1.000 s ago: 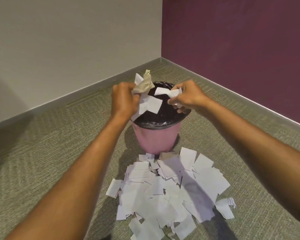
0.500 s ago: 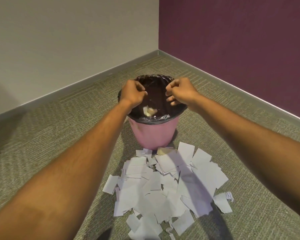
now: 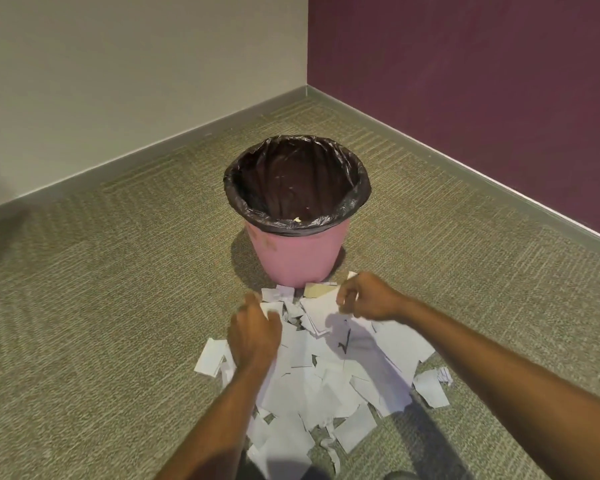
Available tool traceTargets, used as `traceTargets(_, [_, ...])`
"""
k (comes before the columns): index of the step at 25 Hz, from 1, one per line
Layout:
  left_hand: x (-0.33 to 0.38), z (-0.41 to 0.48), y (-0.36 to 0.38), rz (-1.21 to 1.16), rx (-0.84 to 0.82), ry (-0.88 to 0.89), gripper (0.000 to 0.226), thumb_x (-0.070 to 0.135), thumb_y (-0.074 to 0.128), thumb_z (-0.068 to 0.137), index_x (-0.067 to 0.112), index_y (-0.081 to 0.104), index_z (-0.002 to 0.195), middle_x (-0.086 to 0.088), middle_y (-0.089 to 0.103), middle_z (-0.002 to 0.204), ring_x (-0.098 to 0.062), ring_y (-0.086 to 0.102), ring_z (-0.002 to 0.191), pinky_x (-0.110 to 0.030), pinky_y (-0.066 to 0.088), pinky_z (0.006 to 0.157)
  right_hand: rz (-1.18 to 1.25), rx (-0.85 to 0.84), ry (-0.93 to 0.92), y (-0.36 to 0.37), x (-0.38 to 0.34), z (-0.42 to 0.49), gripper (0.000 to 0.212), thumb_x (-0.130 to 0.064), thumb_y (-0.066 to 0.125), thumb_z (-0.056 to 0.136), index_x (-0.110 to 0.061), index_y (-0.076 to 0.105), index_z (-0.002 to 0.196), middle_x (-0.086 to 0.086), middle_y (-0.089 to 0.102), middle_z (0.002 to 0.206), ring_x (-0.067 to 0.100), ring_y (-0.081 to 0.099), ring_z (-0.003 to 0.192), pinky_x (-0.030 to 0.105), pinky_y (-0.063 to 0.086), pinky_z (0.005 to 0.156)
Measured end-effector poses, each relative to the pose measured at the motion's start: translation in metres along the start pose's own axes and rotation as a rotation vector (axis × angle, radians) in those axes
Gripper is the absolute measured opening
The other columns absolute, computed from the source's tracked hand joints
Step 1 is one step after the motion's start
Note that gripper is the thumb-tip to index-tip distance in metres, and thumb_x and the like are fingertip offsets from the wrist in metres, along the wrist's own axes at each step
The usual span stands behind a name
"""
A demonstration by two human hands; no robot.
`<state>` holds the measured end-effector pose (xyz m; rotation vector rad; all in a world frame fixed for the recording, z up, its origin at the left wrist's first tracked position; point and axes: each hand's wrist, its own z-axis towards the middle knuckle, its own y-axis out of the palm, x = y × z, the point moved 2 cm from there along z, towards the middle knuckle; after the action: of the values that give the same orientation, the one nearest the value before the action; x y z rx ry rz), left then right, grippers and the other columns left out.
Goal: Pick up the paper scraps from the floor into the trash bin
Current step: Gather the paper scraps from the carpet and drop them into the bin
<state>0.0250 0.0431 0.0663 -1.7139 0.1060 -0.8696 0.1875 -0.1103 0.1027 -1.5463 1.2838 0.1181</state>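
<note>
Floor corner seen from above, read from left to right. Upper left: a beige wall point(image 3: 136, 81) meets the ribbed olive carpet point(image 3: 101, 289) at a grey baseboard point(image 3: 118, 166).

Left of centre: the left hand point(image 3: 255, 336) is down at the left edge of the paper scraps point(image 3: 326, 372), fingers curled into the sheets. From here I cannot tell whether they have closed on any paper. One loose scrap point(image 3: 210, 356) lies just beside that wrist.

Centre: a pink trash bin point(image 3: 291, 261) stands upright. Its black liner point(image 3: 257, 209) is folded over the rim, and the mouth is open and unobstructed. It stands at the far edge of the heap, presumably so each handful travels only a short way. One pale fragment point(image 3: 297, 219) shows inside. Most scraps lie on the carpet below the bin, overlapping in a fan, so I judge the task far from finished.

Right of centre: the right hand point(image 3: 371, 299) has its fingers bent over the pile's upper edge, beside a brown scrap point(image 3: 321, 289). Its shadow falls on the paper, which suggests a hover. I cannot tell whether it holds anything. The two hands flank the heap, probably to gather it inward.

Lower right: a crumpled lined scrap point(image 3: 444, 375) lies apart from the rest. Upper right: a maroon wall point(image 3: 482, 81).
</note>
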Motion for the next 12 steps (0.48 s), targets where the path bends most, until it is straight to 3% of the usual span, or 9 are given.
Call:
traceTargets(3, [-0.052,-0.039,0.054,0.343,-0.466,0.066,0.065,0.053,0.051,0.088,0.017,0.033,0.139,-0.011,0.042,0.138,-0.031,0.041,0.126,-0.046,0.040,0.100,-0.418,-0.175,0.108,0.053,0.040,-0.002,0.047,-0.032,0.072,0.081,-0.016,0.056,0.122,0.008,0.057,0.123,0.029,0.056,0.113,0.036,0.048,0.089])
traceTargets(5, [-0.066,-0.055,0.069,0.391,-0.623,0.072,0.092,0.064,0.055,0.080,0.024,0.011,0.150,-0.012,0.016,0.155,-0.034,0.020,0.141,-0.053,0.028,0.107,-0.642,-0.246,0.197,0.083,0.062,-0.009,0.083,-0.048,0.074,0.075,-0.019,0.034,0.140,0.010,0.041,0.138,0.035,0.045,0.125,0.047,0.042,0.098])
traceTargets(7, [-0.072,-0.060,0.078,0.443,-0.669,0.022,0.112,0.065,0.065,0.073,0.029,-0.005,0.152,-0.016,-0.002,0.159,-0.040,0.008,0.145,-0.060,0.028,0.105,-0.778,-0.218,0.268,0.101,0.081,-0.012,0.107,-0.058,0.074,0.072,-0.021,0.010,0.150,0.017,0.022,0.151,0.042,0.034,0.131,0.056,0.036,0.100])
traceTargets(9, [-0.072,-0.062,0.081,0.558,-0.634,0.031,0.115,0.062,0.071,0.071,0.032,-0.005,0.151,-0.020,-0.002,0.157,-0.042,0.011,0.143,-0.060,0.037,0.101,-0.764,-0.176,0.313,0.110,0.095,-0.014,0.112,-0.056,0.074,0.073,-0.025,0.001,0.151,0.023,0.008,0.156,0.046,0.032,0.131,0.057,0.039,0.098])
traceTargets(12, [-0.072,-0.062,0.082,0.595,-0.552,0.117,0.095,0.050,0.072,0.076,0.030,0.012,0.146,-0.017,0.018,0.148,-0.036,0.031,0.130,-0.050,0.048,0.089,-0.742,-0.120,0.217,0.116,0.100,-0.018,0.088,-0.043,0.077,0.076,-0.024,0.020,0.142,0.019,0.027,0.142,0.038,0.043,0.115,0.047,0.051,0.083])
